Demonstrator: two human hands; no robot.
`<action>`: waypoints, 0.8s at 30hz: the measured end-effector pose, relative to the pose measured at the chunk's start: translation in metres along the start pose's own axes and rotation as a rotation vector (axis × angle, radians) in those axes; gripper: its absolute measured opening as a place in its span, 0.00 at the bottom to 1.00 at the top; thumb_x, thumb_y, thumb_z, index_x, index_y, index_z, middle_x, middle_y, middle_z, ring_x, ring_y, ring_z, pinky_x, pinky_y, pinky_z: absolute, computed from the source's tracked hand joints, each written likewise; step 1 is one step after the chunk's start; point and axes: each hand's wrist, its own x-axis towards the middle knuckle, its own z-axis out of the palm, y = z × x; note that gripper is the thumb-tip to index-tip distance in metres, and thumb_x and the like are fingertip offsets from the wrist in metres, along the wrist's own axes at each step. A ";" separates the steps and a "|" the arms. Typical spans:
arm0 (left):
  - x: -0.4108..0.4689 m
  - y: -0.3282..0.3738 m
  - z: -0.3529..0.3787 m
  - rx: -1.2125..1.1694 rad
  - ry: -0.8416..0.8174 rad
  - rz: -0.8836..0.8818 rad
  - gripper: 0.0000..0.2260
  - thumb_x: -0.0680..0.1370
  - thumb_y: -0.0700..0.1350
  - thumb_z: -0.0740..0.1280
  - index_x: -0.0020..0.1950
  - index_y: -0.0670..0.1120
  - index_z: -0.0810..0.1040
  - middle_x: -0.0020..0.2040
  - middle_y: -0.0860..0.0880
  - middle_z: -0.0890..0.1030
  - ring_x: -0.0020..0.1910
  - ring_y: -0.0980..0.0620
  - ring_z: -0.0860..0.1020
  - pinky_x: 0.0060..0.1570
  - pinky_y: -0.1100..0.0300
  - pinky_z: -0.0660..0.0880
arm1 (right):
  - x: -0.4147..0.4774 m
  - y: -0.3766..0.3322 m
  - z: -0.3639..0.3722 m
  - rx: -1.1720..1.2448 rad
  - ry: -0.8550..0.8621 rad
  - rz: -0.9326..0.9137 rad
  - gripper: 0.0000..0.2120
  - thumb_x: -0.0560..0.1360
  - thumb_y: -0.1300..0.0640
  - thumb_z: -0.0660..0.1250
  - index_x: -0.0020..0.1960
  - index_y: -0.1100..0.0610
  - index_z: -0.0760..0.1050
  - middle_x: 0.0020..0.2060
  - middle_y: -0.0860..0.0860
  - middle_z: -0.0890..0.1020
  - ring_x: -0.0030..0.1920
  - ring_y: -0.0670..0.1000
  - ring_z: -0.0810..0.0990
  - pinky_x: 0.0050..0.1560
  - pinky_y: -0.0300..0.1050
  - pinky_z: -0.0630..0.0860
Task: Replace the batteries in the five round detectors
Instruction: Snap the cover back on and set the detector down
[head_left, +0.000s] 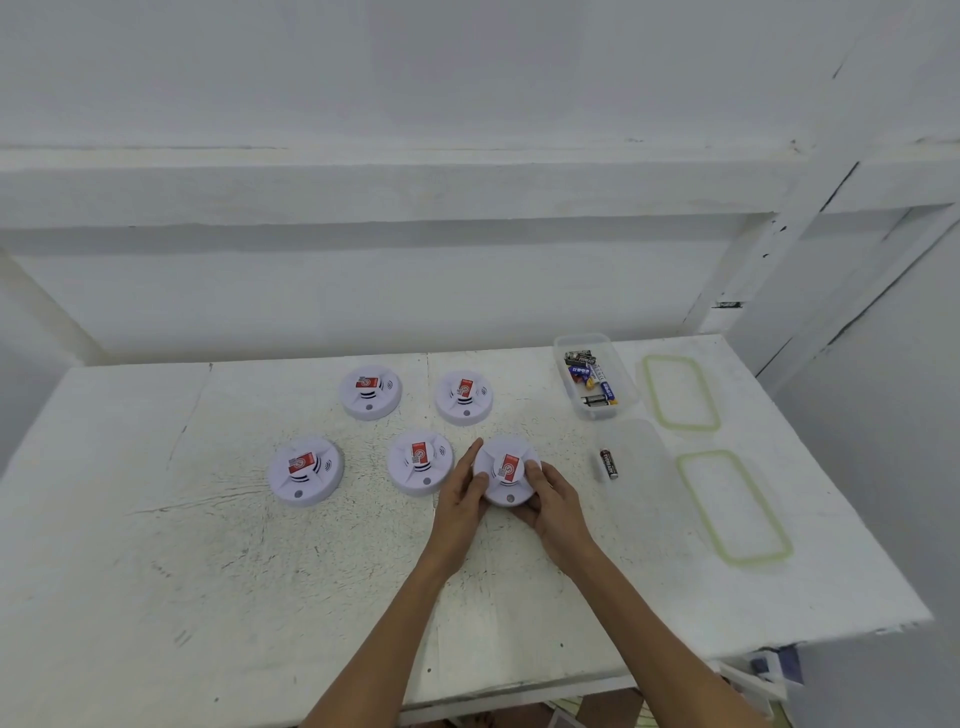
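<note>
Left hand (462, 499): grasps the left rim of the held detector; the forefinger lies stretched along the far-left edge and the thumb rests on the top face.
Right hand (553, 512): grasps the right and near rim of the same detector, with the thumb on top beside the red label and the fingers tucked round the near edge.
Held detector (508, 475): white and round, red label facing up, caught between the two hands. Whether it sits on the tabletop (208, 545) or is raised a little cannot be told.
Second detector (421, 462): just left of the left hand, close to its forefinger, lying flat with its label up.
Third detector (305, 470): farther left of the left hand, well apart from it.
Fourth detector (464, 397): beyond the left hand's fingertip, lying flat.
Fifth detector (370, 392): beyond the hands and off to the left, beside the fourth.
Loose battery (609, 463): near the right hand, on its right, lying on its side; dark with a red band.
Battery box (626, 387): clear and open, beyond and right of the right hand, with several batteries (589, 376) heaped inside.
Far lid (680, 392): clear with a green seal, lying flat just right of the box.
Near lid (735, 506): same kind, well to the right of the right hand.
</note>
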 end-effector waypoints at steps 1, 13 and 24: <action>0.000 0.000 0.000 -0.004 0.000 -0.003 0.20 0.86 0.41 0.63 0.75 0.59 0.72 0.75 0.54 0.76 0.75 0.53 0.73 0.75 0.43 0.70 | -0.001 0.000 0.000 -0.003 -0.001 -0.001 0.14 0.82 0.53 0.63 0.65 0.58 0.78 0.56 0.56 0.85 0.57 0.56 0.84 0.56 0.54 0.82; -0.001 0.002 0.000 -0.023 0.002 0.002 0.20 0.86 0.41 0.63 0.74 0.59 0.73 0.74 0.54 0.77 0.74 0.53 0.74 0.75 0.44 0.71 | 0.000 0.000 0.000 0.005 0.000 -0.003 0.15 0.82 0.53 0.64 0.66 0.58 0.77 0.57 0.56 0.85 0.57 0.56 0.84 0.55 0.53 0.82; -0.001 0.001 0.000 -0.031 -0.005 -0.005 0.20 0.86 0.41 0.63 0.76 0.57 0.73 0.74 0.53 0.77 0.74 0.52 0.74 0.75 0.44 0.71 | 0.001 0.001 -0.001 0.007 -0.008 0.002 0.16 0.82 0.53 0.64 0.66 0.58 0.77 0.58 0.56 0.84 0.58 0.57 0.84 0.58 0.56 0.81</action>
